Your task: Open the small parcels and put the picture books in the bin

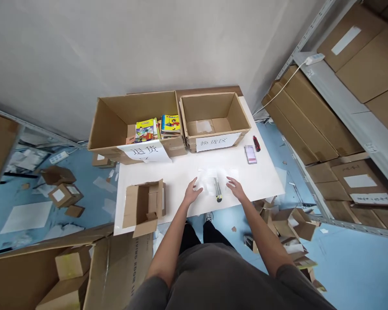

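Observation:
My left hand (192, 191) and my right hand (236, 189) hover low over the white table (181, 176), fingers spread, holding nothing. Between them lies a utility knife (217, 190) with a yellow end, resting on clear plastic wrapping (217, 177). Each hand is close to an edge of that wrapping. A small opened cardboard box (144, 206) lies left of my left hand near the table's front edge.
Two large open cartons stand at the back: the left one (113, 120) holds colourful books (157, 127), the right one (213, 114) shows only its bottom. A small purple pack (250, 153) and a red-black tool (256, 143) lie at right. Shelves (342, 107) with cartons stand right; boxes litter the floor.

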Demonstrator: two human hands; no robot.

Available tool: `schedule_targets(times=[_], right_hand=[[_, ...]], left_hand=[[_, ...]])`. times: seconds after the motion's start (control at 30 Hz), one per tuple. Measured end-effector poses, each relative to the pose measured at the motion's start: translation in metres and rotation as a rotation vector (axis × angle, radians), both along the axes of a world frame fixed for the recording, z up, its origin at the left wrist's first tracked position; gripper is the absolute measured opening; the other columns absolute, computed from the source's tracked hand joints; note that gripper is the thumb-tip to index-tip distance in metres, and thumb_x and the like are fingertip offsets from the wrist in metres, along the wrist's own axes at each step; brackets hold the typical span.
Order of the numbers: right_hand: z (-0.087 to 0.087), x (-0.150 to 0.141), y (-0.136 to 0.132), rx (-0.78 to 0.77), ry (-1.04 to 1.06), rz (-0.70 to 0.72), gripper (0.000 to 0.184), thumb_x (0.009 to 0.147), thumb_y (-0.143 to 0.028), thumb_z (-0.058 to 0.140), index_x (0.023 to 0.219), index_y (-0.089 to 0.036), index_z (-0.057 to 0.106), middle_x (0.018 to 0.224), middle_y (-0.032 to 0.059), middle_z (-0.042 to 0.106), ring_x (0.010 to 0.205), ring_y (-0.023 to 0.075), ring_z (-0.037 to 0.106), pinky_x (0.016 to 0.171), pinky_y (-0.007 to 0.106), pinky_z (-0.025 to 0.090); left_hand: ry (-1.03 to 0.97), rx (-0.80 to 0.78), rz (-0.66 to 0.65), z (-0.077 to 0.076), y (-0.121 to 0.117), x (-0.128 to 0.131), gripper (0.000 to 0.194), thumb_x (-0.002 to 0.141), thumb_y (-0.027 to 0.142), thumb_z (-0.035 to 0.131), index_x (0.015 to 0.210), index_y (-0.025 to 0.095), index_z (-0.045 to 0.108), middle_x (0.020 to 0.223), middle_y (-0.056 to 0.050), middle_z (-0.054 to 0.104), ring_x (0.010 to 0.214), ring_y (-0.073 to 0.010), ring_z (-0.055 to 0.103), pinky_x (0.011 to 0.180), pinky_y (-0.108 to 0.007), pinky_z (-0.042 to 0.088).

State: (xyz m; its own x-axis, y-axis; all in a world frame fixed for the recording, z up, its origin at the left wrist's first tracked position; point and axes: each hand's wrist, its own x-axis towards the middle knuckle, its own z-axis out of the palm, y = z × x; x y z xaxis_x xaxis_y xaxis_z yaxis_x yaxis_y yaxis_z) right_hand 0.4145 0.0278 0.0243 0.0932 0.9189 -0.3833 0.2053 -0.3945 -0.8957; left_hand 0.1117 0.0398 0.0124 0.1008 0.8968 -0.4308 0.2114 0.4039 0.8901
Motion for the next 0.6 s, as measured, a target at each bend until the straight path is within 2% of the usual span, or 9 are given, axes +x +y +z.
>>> schedule_targets(times=[0.1, 0.17, 0.23, 0.3, 0.37, 0.43, 0.5, 0.6], right_hand=[[-0.046, 0.013, -0.020, -0.013, -0.248, 0.014, 0.063, 0.078, -0.044, 0.064, 0.139, -0.028, 0.060, 0.155, 0.0074, 0.050, 0.147, 0.0298, 0.040, 0.118, 0.051, 0.038], [-0.071, 0.018, -0.031, -0.018, -0.385, 0.018, 0.069, 0.078, -0.037, 0.063, 0.145, -0.026, 0.055, 0.154, 0.0087, 0.049, 0.151, 0.0307, 0.034, 0.122, 0.051, 0.033], [-0.091, 0.022, -0.040, -0.026, -0.486, 0.034, 0.072, 0.078, -0.030, 0.063, 0.148, -0.025, 0.052, 0.147, 0.0112, 0.055, 0.146, 0.0321, 0.039, 0.120, 0.049, 0.035], [-0.103, 0.021, -0.046, -0.064, -0.569, 0.083, 0.069, 0.079, -0.024, 0.060, 0.148, -0.023, 0.053, 0.137, 0.0133, 0.061, 0.134, 0.0319, 0.051, 0.113, 0.045, 0.042], [-0.107, 0.018, -0.050, -0.129, -0.632, 0.151, 0.060, 0.082, -0.018, 0.056, 0.142, -0.022, 0.058, 0.124, 0.0127, 0.067, 0.119, 0.0294, 0.061, 0.105, 0.040, 0.047], [-0.104, 0.013, -0.051, -0.192, -0.664, 0.212, 0.046, 0.085, -0.016, 0.053, 0.128, -0.023, 0.067, 0.110, 0.0098, 0.070, 0.107, 0.0266, 0.065, 0.099, 0.037, 0.048], [-0.097, 0.009, -0.052, -0.212, -0.679, 0.245, 0.030, 0.088, -0.017, 0.053, 0.108, -0.024, 0.074, 0.100, 0.0079, 0.071, 0.101, 0.0248, 0.066, 0.095, 0.034, 0.048], [-0.081, 0.005, -0.052, -0.186, -0.652, 0.204, 0.018, 0.087, -0.019, 0.055, 0.089, -0.022, 0.073, 0.100, 0.0078, 0.070, 0.095, 0.0225, 0.066, 0.092, 0.033, 0.049]], left_hand=[[0.132, 0.086, -0.052, -0.034, -0.009, 0.023, 0.086, 0.076, 0.039, 0.080, 0.154, 0.026, 0.045, 0.162, -0.014, 0.039, 0.148, -0.0353, 0.036, 0.118, -0.051, 0.034], [0.179, 0.130, -0.127, -0.053, -0.018, 0.033, 0.086, 0.078, 0.033, 0.077, 0.155, 0.024, 0.043, 0.158, -0.015, 0.044, 0.151, -0.0354, 0.031, 0.121, -0.051, 0.026], [0.221, 0.131, -0.206, -0.069, -0.028, 0.039, 0.085, 0.080, 0.029, 0.073, 0.158, 0.022, 0.039, 0.150, -0.016, 0.051, 0.146, -0.0357, 0.036, 0.120, -0.049, 0.027], [0.302, 0.108, -0.262, -0.081, -0.039, 0.043, 0.078, 0.084, 0.026, 0.067, 0.157, 0.023, 0.041, 0.139, -0.015, 0.057, 0.137, -0.0338, 0.043, 0.116, -0.044, 0.031], [0.391, 0.082, -0.286, -0.088, -0.048, 0.044, 0.061, 0.088, 0.024, 0.061, 0.148, 0.024, 0.052, 0.129, -0.013, 0.061, 0.130, -0.0316, 0.047, 0.111, -0.041, 0.035], [0.443, 0.054, -0.294, -0.089, -0.052, 0.043, 0.041, 0.091, 0.022, 0.057, 0.130, 0.025, 0.066, 0.119, -0.012, 0.063, 0.123, -0.0304, 0.051, 0.108, -0.041, 0.038], [0.444, 0.044, -0.281, -0.084, -0.051, 0.041, 0.027, 0.092, 0.021, 0.055, 0.112, 0.023, 0.073, 0.112, -0.011, 0.064, 0.116, -0.0294, 0.056, 0.105, -0.041, 0.041], [0.371, 0.073, -0.181, -0.068, -0.045, 0.037, 0.020, 0.091, 0.022, 0.056, 0.101, 0.021, 0.073, 0.112, -0.010, 0.065, 0.107, -0.0265, 0.061, 0.102, -0.041, 0.045]])
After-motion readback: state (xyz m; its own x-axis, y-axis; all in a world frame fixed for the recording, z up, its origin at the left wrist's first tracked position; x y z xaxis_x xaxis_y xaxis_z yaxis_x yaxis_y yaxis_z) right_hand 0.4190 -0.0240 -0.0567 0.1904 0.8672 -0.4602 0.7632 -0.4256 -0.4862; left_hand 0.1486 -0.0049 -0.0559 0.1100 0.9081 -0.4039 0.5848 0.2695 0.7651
